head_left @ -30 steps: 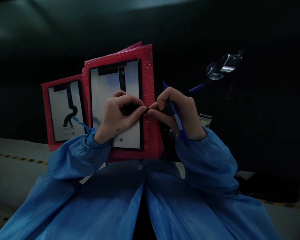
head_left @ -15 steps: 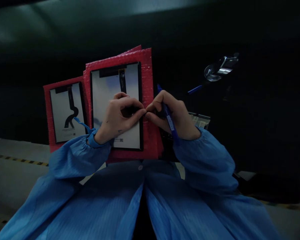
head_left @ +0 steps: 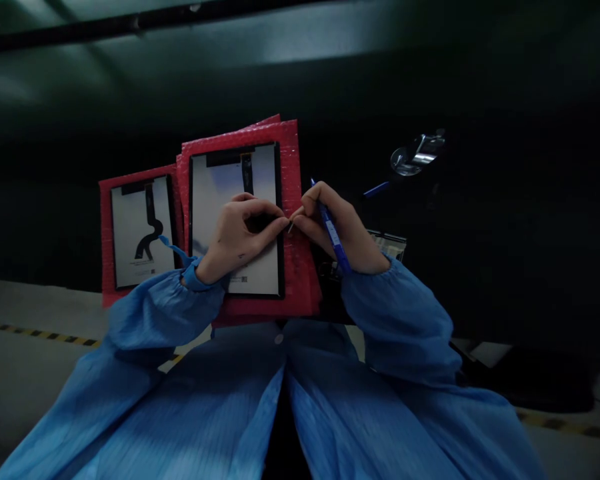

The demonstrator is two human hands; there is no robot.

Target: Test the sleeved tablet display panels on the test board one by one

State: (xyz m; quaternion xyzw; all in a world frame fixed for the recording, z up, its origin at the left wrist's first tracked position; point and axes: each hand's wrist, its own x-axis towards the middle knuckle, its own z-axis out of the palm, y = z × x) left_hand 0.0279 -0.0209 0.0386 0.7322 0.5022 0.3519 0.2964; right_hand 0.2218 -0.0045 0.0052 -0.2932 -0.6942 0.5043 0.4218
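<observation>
My left hand point(head_left: 240, 237) and right hand point(head_left: 343, 230), which also grips a blue pen point(head_left: 330, 230), pinch a tiny piece point(head_left: 291, 227) together above the display panel point(head_left: 235, 193) on red bubble wrap point(head_left: 293, 167).

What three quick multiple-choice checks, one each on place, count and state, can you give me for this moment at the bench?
1. Where is the blue pen?
A. Lying on the dark table
B. In the right hand, tucked along the fingers
C. In the left hand

2. How many white panels show on red bubble wrap?
A. One
B. Two
C. Four

3. How do the two hands stand?
A. Spread flat and far apart
B. One raised out of view
C. Fingertips pinched together, meeting by the right edge of the larger panel

Answers:
1. B, the pen runs slantwise across the right hand.
2. B, the larger panel in the middle and a smaller panel to its left.
3. C, both hands pinch something too small to make out where their fingertips meet.
</observation>
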